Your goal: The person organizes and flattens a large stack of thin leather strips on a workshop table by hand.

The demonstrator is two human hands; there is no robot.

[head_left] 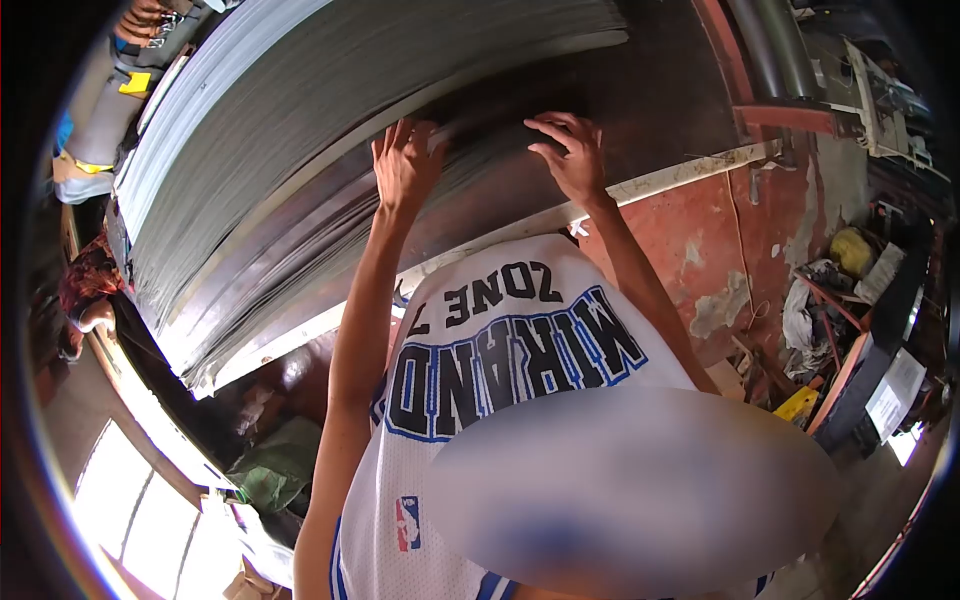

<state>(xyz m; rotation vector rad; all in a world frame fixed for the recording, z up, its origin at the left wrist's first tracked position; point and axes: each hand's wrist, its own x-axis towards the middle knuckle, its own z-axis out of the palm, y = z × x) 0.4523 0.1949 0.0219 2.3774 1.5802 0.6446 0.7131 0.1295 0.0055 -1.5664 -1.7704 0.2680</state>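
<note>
A wide dark work surface (660,75) carries a large spread of thin grey strands or layered sheet material (330,85), which fans out to the left edge. My left hand (408,160) is over the near part of this material, fingers bent, with a small blurred pale spot beside the fingertips; whether it grips any strands is too unclear to tell. To its right, my right hand (570,150) hovers over the dark surface with its fingers apart and nothing between them. A pale wooden edge (690,172) runs along the near side.
A person (95,290) is at the far left. Green bags (275,470) lie below the surface at left. A peeling red wall (690,250) and piled clutter (850,255) are at right. Dark cylinders (770,50) stand at upper right.
</note>
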